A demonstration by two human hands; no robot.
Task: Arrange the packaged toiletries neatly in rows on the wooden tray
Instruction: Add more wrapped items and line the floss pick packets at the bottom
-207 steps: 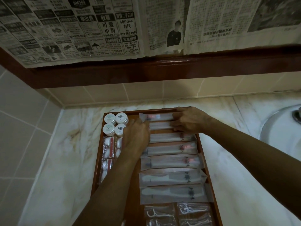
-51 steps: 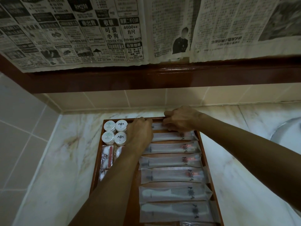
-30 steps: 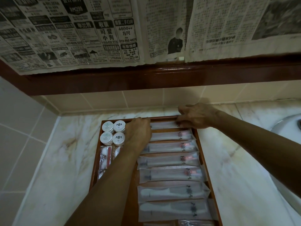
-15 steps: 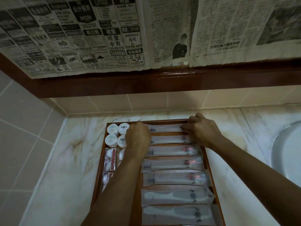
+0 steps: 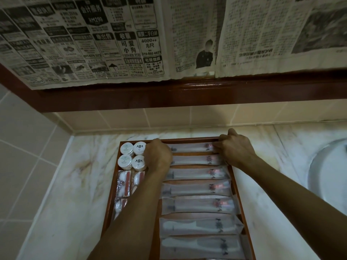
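I see tray nearly filled, rows tidy. Left hand, right hand each pinch top sachet ends; squaring it remains.

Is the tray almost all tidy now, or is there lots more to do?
Nearly tidy. Done: the long packets lie in a stacked row, and four round tubs sit squared in the wooden tray's far left corner. In hand: the left hand and right hand straighten the top packet. Left: perhaps the small packets under the left arm.

dim rm: marble counter, tiled walls, newspaper above.
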